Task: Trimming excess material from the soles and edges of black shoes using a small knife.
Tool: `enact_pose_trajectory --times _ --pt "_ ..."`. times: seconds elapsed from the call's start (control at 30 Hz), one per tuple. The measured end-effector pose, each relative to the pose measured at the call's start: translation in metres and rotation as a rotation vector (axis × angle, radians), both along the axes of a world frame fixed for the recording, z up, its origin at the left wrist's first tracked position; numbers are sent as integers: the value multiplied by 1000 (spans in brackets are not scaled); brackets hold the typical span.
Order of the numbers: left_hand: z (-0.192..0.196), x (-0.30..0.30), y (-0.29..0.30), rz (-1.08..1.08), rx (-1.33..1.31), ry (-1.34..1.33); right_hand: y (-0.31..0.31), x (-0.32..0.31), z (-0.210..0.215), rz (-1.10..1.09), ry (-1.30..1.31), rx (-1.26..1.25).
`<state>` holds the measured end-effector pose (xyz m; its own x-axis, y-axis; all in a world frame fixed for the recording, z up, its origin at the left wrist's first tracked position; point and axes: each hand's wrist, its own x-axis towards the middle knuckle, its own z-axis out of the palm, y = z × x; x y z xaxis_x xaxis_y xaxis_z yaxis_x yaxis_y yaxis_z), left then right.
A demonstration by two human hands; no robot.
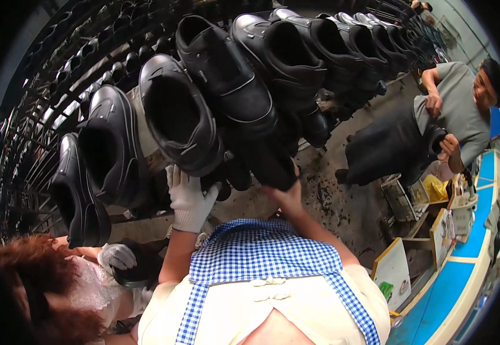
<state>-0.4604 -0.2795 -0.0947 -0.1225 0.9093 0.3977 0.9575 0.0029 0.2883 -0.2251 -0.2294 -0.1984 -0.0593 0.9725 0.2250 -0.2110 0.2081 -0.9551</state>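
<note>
At lower left of the frame, a red-haired co-worker's gloved hand [117,256] rests on a dark shoe [140,265]. Above, black boots [109,146] hang in a row on a metal rack [37,115] running toward upper right. At centre, the left hand [189,198], in a white glove, reaches up with fingers together under one boot [178,118]. Just right of it, the bare right hand [287,192] grips the dark underside of the next boot [227,77]. At right, another person in a grey shirt [460,112] holds a black piece beside a blue bench [462,270].
</note>
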Motion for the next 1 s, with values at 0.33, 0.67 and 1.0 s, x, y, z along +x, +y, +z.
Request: enact_pose_trajectory --times 0.33,0.67,1.0 --pt "24 5 -9 -340 -41 -64 -2 -23 -24 397 -312 -303" --pt "99 42 -22 -460 -398 -1614 -13 6 106 465 -117 164" --pt "73 66 4 -467 -778 -2007 -16 54 133 307 -683 158"
